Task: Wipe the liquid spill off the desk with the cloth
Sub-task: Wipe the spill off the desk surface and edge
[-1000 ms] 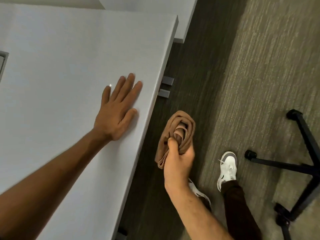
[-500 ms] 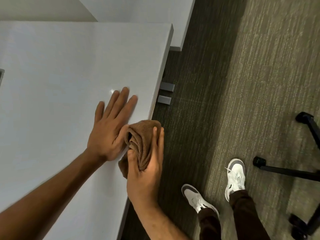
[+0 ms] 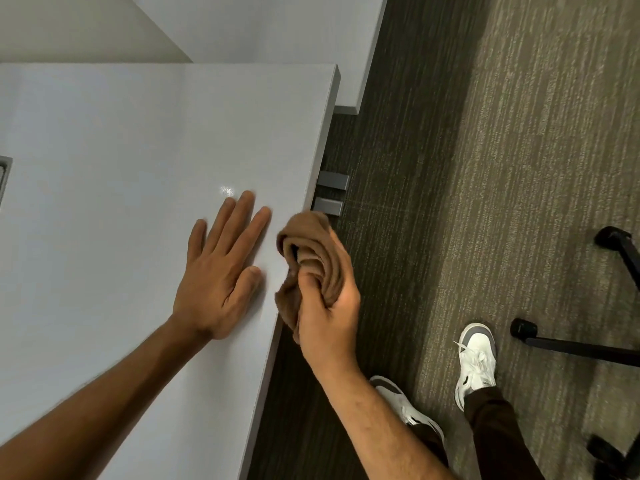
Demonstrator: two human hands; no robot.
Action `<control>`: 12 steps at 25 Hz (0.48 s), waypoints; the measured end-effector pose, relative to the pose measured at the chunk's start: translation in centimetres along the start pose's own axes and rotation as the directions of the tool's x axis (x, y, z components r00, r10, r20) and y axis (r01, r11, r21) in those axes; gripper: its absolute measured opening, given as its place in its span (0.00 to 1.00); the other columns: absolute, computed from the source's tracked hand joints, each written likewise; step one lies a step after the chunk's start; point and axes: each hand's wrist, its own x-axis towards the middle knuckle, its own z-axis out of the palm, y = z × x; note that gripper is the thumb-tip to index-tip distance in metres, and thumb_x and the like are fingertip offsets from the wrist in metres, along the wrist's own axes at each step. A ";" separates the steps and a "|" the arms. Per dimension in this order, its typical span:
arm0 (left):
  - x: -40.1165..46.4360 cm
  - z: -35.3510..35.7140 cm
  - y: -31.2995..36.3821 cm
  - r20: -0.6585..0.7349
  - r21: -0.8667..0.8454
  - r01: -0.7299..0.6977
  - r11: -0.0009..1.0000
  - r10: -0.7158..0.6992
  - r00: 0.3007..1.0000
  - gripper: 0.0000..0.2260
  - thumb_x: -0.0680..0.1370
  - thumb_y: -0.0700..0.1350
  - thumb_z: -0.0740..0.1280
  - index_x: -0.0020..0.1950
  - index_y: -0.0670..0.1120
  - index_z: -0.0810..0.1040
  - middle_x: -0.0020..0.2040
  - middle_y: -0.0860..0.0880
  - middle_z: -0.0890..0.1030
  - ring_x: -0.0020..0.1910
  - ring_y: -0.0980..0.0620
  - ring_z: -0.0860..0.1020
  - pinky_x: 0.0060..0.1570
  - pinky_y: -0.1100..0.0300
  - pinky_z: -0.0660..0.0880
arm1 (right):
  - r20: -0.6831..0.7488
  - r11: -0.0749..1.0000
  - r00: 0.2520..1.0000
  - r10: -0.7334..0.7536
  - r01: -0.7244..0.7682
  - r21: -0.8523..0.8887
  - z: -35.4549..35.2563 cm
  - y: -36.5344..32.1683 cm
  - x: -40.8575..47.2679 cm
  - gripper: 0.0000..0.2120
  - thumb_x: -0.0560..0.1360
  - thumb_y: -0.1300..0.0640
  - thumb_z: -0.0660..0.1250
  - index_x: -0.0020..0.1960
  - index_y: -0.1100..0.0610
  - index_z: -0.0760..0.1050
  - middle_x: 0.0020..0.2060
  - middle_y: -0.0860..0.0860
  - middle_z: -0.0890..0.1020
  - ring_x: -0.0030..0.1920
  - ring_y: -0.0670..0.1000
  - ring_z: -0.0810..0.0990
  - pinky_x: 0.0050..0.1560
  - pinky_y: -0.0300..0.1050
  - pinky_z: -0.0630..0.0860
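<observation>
Brown terry cloth (image 3: 313,258) is bunched in the right hand (image 3: 329,317), fingers and thumb curled round the wad, sitting right at the desk (image 3: 138,133) edge, partly over the top and partly overhanging the floor side. Change: a second ago the cloth was held off the desk over the carpet (image 3: 519,168); half a second ago it was on the surface, tucked against the left thumb; now it has slid further out along the edge, clear of the left hand (image 3: 221,271). Left hand hasn't shifted role: flat on the desktop, fingers straight and spread, palm down, holding nothing, looks like bracing. Spill: only a small glossy spot (image 3: 228,190) just beyond the left fingertips; can't tell whether that's liquid or a light reflection. No obvious wet patch near the cloth itself. My read: wiping has started with a stroke along the near edge, but the shiny spot isn't covered yet, so the task isn't done. Next pass likely needs the cloth brought inward and past the left fingers, or the left hand lifted out of the way. White shoes (image 3: 476,362) and a chair base (image 3: 571,348) on the carpet, well apart from the action.
</observation>
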 end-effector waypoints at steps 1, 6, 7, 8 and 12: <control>0.0 0.0 0.0 -0.003 -0.002 -0.005 1.000 0.005 1.000 0.30 0.84 0.57 0.46 0.87 0.53 0.49 0.88 0.49 0.47 0.86 0.45 0.46 0.80 0.32 0.45 | 0.003 0.996 0.998 0.070 -0.070 0.046 -0.9 0.2 -0.5 0.21 0.79 0.58 0.67 0.67 0.39 0.76 0.64 0.43 0.81 0.66 0.44 0.78 0.65 0.41 0.76; 0.3 -0.2 0.2 -0.004 -0.027 -0.006 1.000 0.006 1.000 0.30 0.84 0.55 0.48 0.87 0.50 0.51 0.88 0.48 0.47 0.86 0.44 0.47 0.80 0.32 0.44 | -0.144 0.904 0.923 0.357 -0.303 0.303 -3.0 -0.5 1.6 0.14 0.73 0.47 0.70 0.54 0.30 0.80 0.57 0.41 0.85 0.58 0.44 0.84 0.56 0.44 0.80; 0.3 -0.2 0.2 -0.001 -0.025 -0.002 1.000 0.002 1.000 0.30 0.84 0.55 0.48 0.87 0.49 0.51 0.88 0.47 0.47 0.86 0.44 0.47 0.80 0.32 0.44 | -0.143 0.911 0.932 0.332 -0.278 0.305 -2.7 -1.0 2.8 0.14 0.74 0.47 0.69 0.56 0.30 0.79 0.58 0.41 0.85 0.59 0.44 0.83 0.57 0.45 0.79; 0.2 -0.3 0.2 0.002 -0.019 0.001 1.000 -0.001 1.000 0.30 0.85 0.57 0.47 0.87 0.50 0.51 0.88 0.47 0.47 0.86 0.44 0.46 0.81 0.33 0.44 | -0.128 0.920 0.944 0.305 -0.257 0.295 -2.0 -1.5 4.0 0.15 0.75 0.47 0.69 0.58 0.30 0.79 0.58 0.40 0.84 0.59 0.43 0.83 0.57 0.44 0.79; 0.2 -0.7 0.3 0.030 0.010 0.008 1.000 -0.008 1.000 0.31 0.85 0.64 0.43 0.87 0.53 0.49 0.88 0.49 0.46 0.86 0.46 0.45 0.81 0.35 0.43 | -0.063 0.966 0.978 0.199 -0.185 0.181 1.3 -2.7 7.0 0.17 0.77 0.48 0.67 0.65 0.37 0.75 0.56 0.34 0.83 0.58 0.37 0.81 0.54 0.31 0.78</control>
